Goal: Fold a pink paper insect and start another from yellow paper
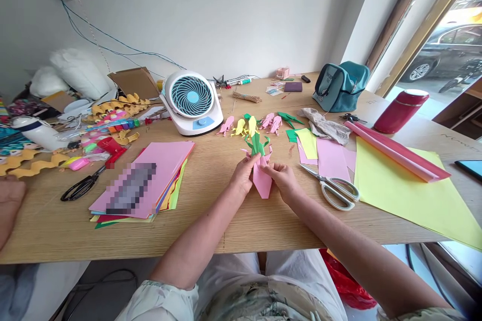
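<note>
Here we are at the near middle of the bench (203, 233), and all the business is around one folded pink paper piece (262, 183), held between the two hands just above the wood, its blunt point aimed back at the person. The left hand (243, 175) grips it along one side, thumb laid over the top; the right hand (282, 178) pinches the opposite edge between thumb and fingers. Neither is free. That double grip probably keeps the creases from springing open. Right behind sits a folded green paper piece (257, 145); whether the fingers have hold of that too, I can't tell.

Beyond it, yellow paper figures (252, 127) and pink paper figures (227, 125) cluster together, seemingly set out of the way of the fingers. Over on the right, the scissors (333, 188) lie slightly spread, loops towards the person, presumably for an easy pick-up, with pink sheets (333, 158) and a big yellow sheet (395, 193) near them. The paper stack (169, 155) lies well out to the left, leaving elbow room.

And look at the pose: forearms slanting in from both sides in a wide V, wrists low over the bench, fingertips nearly meeting at the pink paper.
</note>
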Available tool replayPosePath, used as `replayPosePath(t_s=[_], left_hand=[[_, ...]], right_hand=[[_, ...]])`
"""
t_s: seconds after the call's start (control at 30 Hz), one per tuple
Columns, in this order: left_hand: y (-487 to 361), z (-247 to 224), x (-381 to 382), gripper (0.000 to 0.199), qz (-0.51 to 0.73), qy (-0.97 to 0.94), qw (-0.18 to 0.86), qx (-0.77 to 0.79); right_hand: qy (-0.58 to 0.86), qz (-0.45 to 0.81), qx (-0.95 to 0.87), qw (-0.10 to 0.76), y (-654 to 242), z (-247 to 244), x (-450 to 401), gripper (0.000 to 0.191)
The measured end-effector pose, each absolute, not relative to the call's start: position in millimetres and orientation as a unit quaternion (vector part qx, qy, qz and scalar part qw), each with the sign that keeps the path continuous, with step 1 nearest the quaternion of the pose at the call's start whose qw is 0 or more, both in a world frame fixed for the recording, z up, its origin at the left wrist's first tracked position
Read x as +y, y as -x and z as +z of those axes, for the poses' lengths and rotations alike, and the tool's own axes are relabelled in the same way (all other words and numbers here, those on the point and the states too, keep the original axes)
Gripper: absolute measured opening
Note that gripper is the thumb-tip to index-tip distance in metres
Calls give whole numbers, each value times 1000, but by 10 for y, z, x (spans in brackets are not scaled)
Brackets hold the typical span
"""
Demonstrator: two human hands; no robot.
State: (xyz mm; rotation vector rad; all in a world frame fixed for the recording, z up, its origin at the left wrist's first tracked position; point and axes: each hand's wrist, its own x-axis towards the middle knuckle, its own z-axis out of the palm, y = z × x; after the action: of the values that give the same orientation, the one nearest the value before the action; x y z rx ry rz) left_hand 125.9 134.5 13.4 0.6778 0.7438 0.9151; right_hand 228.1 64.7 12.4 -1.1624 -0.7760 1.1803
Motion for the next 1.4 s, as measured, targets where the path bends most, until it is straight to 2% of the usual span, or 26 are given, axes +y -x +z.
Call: replayPosePath(t_s=[0.27,0.93,1.4], left_hand=[[-1230,158,1324,38,409,-314,783,348],[-1195,110,1387,47,408,-362,762,350],[-1156,137,1413,44,432,-371,728,381]], right_hand=[[519,502,-341,601,-2293,131,655,47],[507,515,-351,596,-2310,146,641,47],[543,441,-400,593,-2308,124,643,50]])
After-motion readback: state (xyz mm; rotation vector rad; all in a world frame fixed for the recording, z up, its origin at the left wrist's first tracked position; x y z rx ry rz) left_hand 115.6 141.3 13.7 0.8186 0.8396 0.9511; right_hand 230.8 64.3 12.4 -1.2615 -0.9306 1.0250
